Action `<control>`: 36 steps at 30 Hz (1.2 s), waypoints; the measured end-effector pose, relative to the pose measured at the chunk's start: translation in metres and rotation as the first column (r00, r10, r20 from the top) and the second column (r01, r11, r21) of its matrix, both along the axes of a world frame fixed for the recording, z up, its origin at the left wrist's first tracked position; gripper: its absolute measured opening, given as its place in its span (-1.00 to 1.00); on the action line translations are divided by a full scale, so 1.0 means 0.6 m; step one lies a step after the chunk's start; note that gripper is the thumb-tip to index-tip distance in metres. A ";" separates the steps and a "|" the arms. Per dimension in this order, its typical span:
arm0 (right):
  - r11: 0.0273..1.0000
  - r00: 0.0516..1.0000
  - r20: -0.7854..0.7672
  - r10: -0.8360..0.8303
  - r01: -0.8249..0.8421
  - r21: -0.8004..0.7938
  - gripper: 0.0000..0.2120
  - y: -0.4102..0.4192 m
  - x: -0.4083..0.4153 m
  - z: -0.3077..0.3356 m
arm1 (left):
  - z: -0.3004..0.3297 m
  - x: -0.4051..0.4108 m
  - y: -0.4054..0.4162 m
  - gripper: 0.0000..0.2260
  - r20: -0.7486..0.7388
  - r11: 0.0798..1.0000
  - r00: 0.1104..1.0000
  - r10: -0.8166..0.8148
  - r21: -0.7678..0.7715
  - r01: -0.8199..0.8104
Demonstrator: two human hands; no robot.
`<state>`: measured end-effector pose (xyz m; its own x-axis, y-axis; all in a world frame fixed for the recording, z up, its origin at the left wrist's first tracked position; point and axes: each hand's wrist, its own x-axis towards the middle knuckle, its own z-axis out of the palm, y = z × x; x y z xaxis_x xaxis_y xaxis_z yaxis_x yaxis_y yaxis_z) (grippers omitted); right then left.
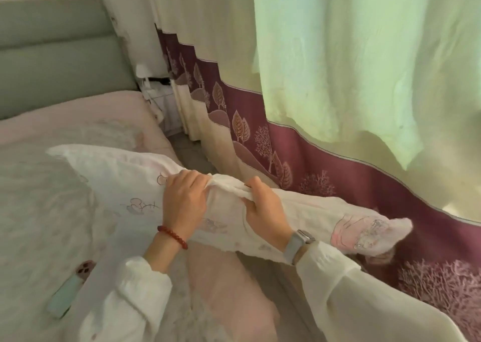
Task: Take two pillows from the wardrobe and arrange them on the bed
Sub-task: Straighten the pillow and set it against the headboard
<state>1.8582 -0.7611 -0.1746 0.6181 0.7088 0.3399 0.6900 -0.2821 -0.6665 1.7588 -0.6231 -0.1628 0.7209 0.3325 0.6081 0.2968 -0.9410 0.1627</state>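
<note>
A white pillow (117, 182) with faint pink drawings stretches from the bed's middle out past its right edge, over the gap by the curtain. My left hand (186, 201), with a red bead bracelet on the wrist, grips the pillow's bunched upper edge. My right hand (265, 211), a watch on its wrist, grips the same edge a little to the right. The pillow's right corner (374, 235) hangs free in the air. The bed (39, 211) has a pale patterned cover. I see only this one pillow; the wardrobe is out of view.
A phone in a mint case (70, 289) lies on the bed at lower left. A green padded headboard (57, 63) stands at the far end. Long curtains (338, 107) with a purple leaf border hang close along the bed's right side, above a narrow strip of floor.
</note>
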 end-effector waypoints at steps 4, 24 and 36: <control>0.992 0.991 -0.032 0.128 -0.128 0.012 -0.94 0.067 0.061 -0.002 | 0.000 0.039 0.042 -0.90 0.027 0.989 0.989 0.146 -0.015 -0.145; 0.844 0.842 0.096 0.532 -0.535 0.018 -0.83 0.584 0.256 0.003 | 0.006 0.153 0.448 -0.75 -0.016 0.807 0.815 0.579 -0.128 -0.576; 0.699 0.673 0.260 0.693 -0.715 -0.013 -0.90 0.921 0.347 -0.001 | -0.003 0.227 0.707 -0.91 0.027 0.643 0.651 0.758 -0.196 -0.740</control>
<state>2.0662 -0.2083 -0.1749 -0.1557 0.8638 0.4792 0.7932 0.3985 -0.4606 1.8953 -0.1988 -0.1648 0.1222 0.8260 0.5503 0.8629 -0.3624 0.3524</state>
